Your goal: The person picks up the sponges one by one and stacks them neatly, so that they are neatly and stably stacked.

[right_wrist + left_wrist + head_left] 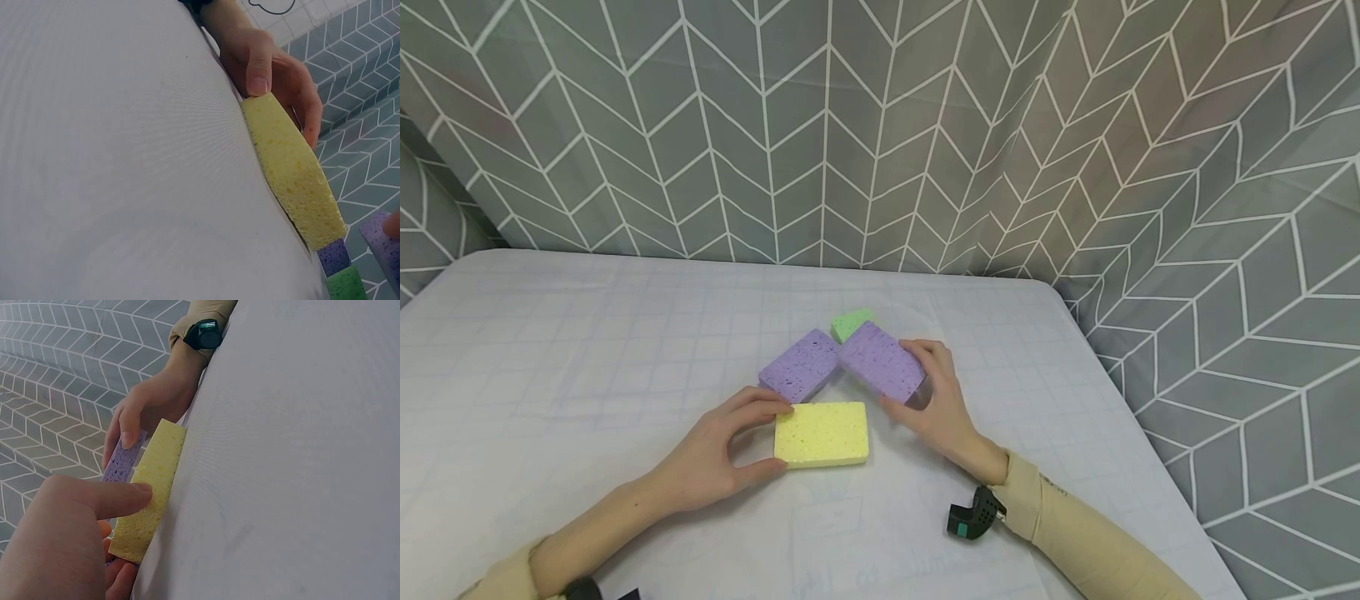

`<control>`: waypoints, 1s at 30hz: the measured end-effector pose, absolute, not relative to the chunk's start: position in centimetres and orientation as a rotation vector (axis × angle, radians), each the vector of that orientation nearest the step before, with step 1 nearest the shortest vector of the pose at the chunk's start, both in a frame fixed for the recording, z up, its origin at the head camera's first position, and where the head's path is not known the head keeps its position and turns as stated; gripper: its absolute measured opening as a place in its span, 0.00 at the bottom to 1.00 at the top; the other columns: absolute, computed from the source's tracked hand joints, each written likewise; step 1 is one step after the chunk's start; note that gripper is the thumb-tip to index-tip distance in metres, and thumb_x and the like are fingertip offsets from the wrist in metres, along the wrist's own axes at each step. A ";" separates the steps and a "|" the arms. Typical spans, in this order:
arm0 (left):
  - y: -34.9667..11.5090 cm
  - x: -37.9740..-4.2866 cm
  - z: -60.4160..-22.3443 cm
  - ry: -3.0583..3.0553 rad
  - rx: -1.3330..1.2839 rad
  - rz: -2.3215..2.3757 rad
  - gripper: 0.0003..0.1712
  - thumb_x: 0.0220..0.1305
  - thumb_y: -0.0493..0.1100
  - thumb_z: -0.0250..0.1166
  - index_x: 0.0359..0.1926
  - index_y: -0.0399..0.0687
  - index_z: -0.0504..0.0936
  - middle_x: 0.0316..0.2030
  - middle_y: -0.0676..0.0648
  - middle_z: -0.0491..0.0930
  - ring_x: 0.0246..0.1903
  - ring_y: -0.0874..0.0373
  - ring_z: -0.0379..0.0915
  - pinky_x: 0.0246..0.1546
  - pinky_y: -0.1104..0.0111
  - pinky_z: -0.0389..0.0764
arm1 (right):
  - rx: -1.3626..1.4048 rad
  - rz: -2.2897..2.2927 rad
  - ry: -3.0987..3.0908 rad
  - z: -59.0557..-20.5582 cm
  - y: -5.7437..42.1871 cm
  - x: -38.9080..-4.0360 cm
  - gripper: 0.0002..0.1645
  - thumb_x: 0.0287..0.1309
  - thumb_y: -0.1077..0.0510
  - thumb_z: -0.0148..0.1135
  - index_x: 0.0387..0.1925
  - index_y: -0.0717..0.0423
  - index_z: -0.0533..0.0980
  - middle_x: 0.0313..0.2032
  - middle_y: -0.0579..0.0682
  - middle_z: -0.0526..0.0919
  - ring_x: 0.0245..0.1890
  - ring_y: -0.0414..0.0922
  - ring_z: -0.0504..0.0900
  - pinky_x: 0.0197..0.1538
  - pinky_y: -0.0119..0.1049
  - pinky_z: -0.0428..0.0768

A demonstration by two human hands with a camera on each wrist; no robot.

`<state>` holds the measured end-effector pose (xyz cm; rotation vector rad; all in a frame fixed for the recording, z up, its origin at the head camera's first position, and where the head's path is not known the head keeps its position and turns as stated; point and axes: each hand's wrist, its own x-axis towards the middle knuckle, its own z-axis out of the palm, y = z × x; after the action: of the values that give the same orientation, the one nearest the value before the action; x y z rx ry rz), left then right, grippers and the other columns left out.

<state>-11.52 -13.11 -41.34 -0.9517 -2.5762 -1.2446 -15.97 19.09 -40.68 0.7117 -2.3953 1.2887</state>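
Note:
My left hand (715,458) grips the left end of a yellow sponge (822,435), thumb on its near edge and fingers on its far edge. The sponge lies flat on the white-covered table. With thumb and fingers, my right hand (946,417) pinches a purple sponge (883,362) by its right end; it looks tilted and raised off the surface. A second purple sponge (799,364) lies just behind the yellow one, close to my left fingertips. Farther back sits a green sponge (848,322), partly hidden by the held purple one.
A white cloth (587,350) with faint grid lines covers the table, whose rounded corner is at the far right. Grey curtains (790,133) with white zigzag lines hang behind and to the right. A black wrist device (973,514) is on the right forearm.

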 end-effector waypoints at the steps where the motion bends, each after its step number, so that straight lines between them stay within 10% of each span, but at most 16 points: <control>1: -13.1 -11.5 -41.4 -2.578 -0.950 -1.246 0.34 0.49 0.45 0.80 0.59 0.60 0.79 0.57 0.60 0.75 0.58 0.60 0.73 0.63 0.66 0.78 | 0.723 1.288 -2.391 -40.7 19.1 -16.0 0.46 0.45 0.53 0.73 0.68 0.56 0.68 0.60 0.56 0.68 0.60 0.52 0.67 0.65 0.52 0.68; 30: -13.0 -11.5 -41.5 -2.553 -0.957 -1.241 0.35 0.48 0.44 0.80 0.59 0.58 0.79 0.57 0.60 0.75 0.58 0.60 0.73 0.63 0.65 0.79 | 0.870 1.383 -2.390 -40.7 18.8 -15.5 0.45 0.43 0.54 0.74 0.66 0.55 0.70 0.60 0.54 0.70 0.61 0.52 0.68 0.67 0.53 0.67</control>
<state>-11.45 -13.04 -41.53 -0.9568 -2.5531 -1.2413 -15.50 18.83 -40.68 0.8704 -2.3896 1.3832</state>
